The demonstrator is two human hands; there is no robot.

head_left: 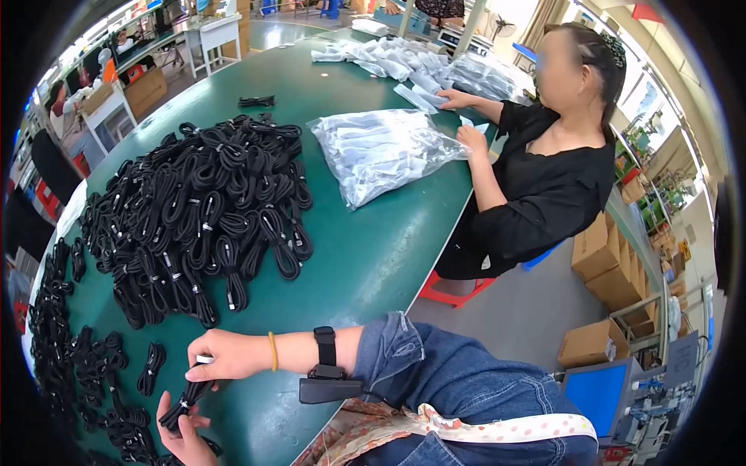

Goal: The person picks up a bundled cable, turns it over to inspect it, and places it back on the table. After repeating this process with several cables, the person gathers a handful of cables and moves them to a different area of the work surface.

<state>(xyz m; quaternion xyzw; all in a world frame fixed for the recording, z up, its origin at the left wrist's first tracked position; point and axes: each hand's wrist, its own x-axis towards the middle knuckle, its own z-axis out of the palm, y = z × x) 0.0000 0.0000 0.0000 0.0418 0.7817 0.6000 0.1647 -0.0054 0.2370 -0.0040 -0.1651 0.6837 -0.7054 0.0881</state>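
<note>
A coiled black cable (186,404) with a tie around its middle is held between my two hands over the near left of the table. My right hand (221,357) is closed on its upper end, thumb and fingers pinching beside a small white and silver piece that looks like a connector. From below, my left hand (186,443) grips the lower end of the same coil, with its thumb against the side. A single coiled cable (151,369) lies just left of my right hand. Beyond it rises a large pile of black cable coils (202,202).
More coils (54,311) run along the table's left edge. A clear bag of white packets (381,147) lies on the green table (373,272), near a co-worker's hands (470,140). Bagged packets (404,62) cover the far end. A red stool (451,291) stands beside the table.
</note>
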